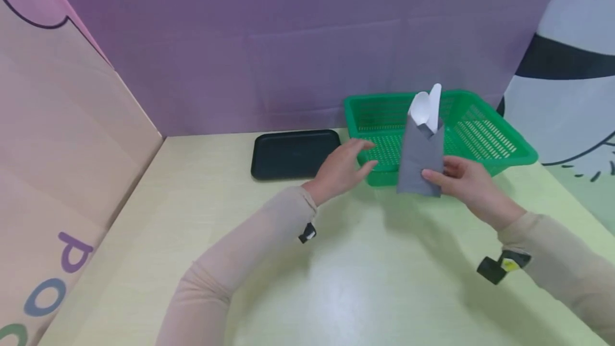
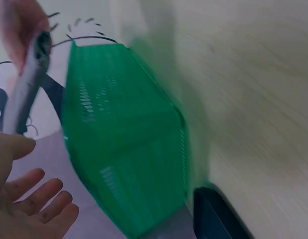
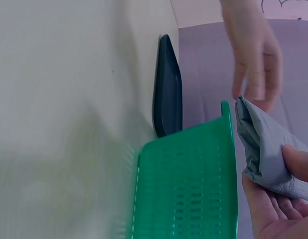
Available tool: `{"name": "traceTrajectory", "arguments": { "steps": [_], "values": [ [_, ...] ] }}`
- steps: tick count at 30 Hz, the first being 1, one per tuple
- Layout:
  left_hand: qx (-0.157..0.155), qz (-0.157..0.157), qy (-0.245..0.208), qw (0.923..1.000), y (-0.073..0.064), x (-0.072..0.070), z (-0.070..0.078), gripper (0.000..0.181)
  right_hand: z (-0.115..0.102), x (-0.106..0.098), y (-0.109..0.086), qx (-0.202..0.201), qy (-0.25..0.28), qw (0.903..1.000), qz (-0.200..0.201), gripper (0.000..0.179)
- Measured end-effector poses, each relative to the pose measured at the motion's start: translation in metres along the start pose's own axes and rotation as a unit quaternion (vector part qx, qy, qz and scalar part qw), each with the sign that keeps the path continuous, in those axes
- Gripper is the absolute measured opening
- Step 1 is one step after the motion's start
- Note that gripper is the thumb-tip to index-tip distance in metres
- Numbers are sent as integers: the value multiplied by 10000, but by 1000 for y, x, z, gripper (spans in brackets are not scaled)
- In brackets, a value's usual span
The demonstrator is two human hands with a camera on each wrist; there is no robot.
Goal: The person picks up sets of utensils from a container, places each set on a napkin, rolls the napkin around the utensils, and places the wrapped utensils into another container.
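Observation:
A folded grey napkin pouch [image 1: 419, 162] is held up by my right hand [image 1: 468, 183], thumb across its front and fingers behind. From the pouch's top stick out a white spoon [image 1: 420, 108] and a second white utensil [image 1: 434, 105] with a flat, narrow end. My left hand [image 1: 342, 170] is held apart from the pouch, to its left, fingers spread with nothing between them. In the left wrist view its fingers [image 2: 42, 199] are extended. The right wrist view shows the folded bottom end of the pouch [image 3: 273, 154] between thumb and fingers.
A green plastic basket [image 1: 499, 135] with slotted walls stands behind the pouch, at the back right of the pale table [image 1: 298, 303]. Left of it lies a black rectangular tray [image 1: 290, 154], partly overlapped by the left hand. A purple backdrop [image 1: 288, 41] rises behind the table.

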State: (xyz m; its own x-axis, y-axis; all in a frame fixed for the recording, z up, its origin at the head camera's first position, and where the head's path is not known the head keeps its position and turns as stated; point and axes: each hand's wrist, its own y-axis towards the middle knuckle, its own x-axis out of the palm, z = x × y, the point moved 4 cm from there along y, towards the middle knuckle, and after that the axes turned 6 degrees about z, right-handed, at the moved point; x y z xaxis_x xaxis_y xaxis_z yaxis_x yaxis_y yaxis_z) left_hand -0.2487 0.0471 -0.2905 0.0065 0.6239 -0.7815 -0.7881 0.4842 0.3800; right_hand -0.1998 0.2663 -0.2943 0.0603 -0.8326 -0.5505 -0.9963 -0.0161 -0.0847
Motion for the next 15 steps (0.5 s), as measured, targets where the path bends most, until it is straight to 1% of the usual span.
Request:
{"name": "traceTrajectory", "arguments": {
  "steps": [2,4,7,9,11,15],
  "values": [
    [105,-188,576,9981,0,4,-5,45,0,-2,2,56,-5,10000,0,69],
    [203,-403,1104,9929,-1,9,-10,50,-1,-4,4,116,-5,9999,-20,70],
    [301,-723,1595,9841,-2,15,-15,54,-2,-5,6,193,-80,9998,-73,72],
    [333,-865,1705,9810,-2,19,-16,54,-2,-5,6,237,-142,9996,-104,73],
    [336,-956,1686,9805,-3,21,-18,51,-3,-6,7,276,-212,9993,-125,74],
    [397,-905,1581,9825,-3,24,-19,45,-3,-7,11,299,-223,9992,-138,74]
  ]
}}
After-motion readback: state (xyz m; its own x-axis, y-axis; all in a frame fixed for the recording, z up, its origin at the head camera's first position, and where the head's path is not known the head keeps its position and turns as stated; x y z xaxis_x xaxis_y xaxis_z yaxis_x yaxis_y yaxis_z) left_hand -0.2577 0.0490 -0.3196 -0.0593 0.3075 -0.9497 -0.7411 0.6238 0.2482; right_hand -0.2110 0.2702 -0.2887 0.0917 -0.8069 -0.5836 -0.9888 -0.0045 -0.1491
